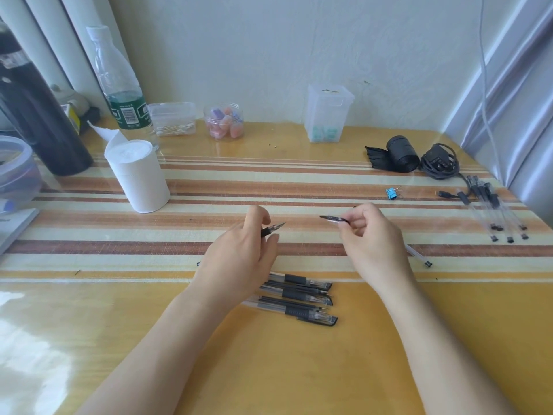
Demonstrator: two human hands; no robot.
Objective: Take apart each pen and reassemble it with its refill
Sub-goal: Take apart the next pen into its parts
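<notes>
Holding the pen point(270, 230) tip-out above the bench point(269, 369), the left grip point(239, 253) curls round its barrel; the right grip point(365, 232) pinches what looks like its cap point(333, 219) apart, probably clearing room for unscrewing.

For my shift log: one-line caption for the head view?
Left hand holds an uncapped pen, right hand pinches a dark cap; more pens lie on the table.

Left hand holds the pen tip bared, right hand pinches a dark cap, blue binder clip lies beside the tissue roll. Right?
One slip: the head view shows the blue binder clip lying far off to the right, near the black cable, nowhere near the tissue roll. The rest holds: the left hand holds the pen tip bared, and the right hand pinches the dark cap.
</notes>
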